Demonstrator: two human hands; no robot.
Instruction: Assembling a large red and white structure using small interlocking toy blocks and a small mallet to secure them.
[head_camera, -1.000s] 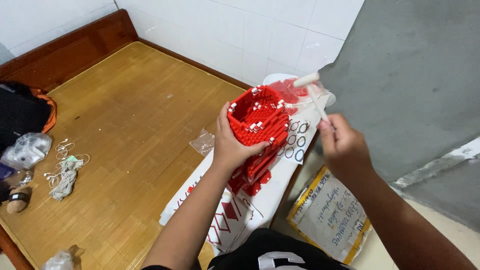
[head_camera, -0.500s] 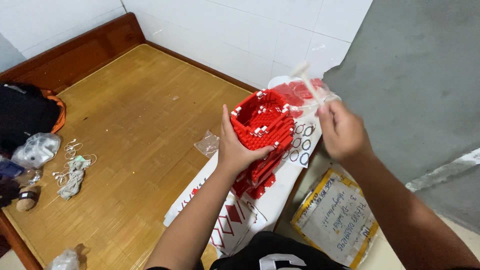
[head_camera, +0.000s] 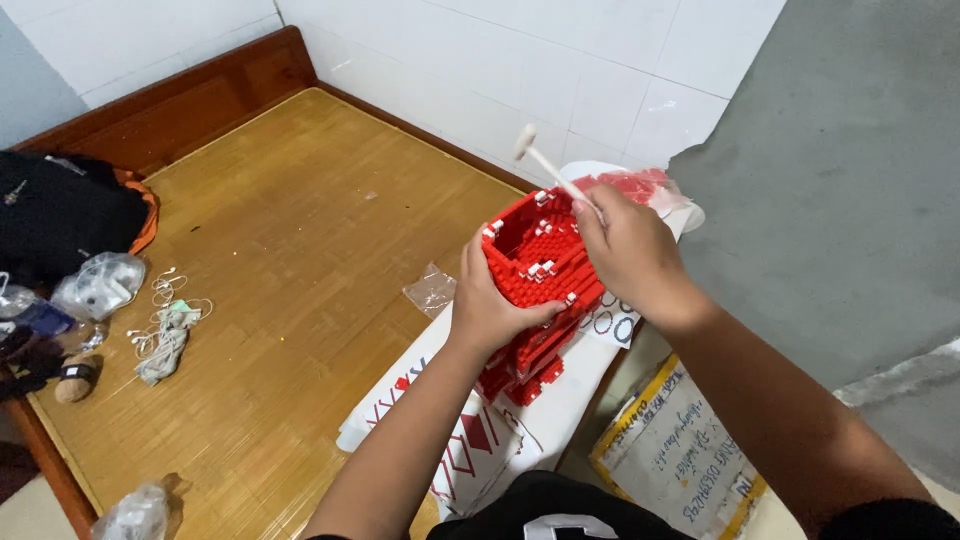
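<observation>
**Brick model under assembly**

Left hand grips the red model at centre, fingers wrapped round its 9 o'clock wall. Right hand pinches a white hammer at 12 o'clock. Walls stand tall; white studs remain unevenly seated on the open rim.

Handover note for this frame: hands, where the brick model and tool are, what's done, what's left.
Left hand: wrapped around the side of the red brick model, holding it up over the white printed sheet.
Right hand: gripping a small white hammer, head up, above the model's top edge.
Clear bag of red bricks lies just behind the model.
Done: walls stand many rows high, hollow inside, with white pieces scattered along the upper rows.
Left: top is open and uneven; whether more bricks go on cannot be told.
</observation>
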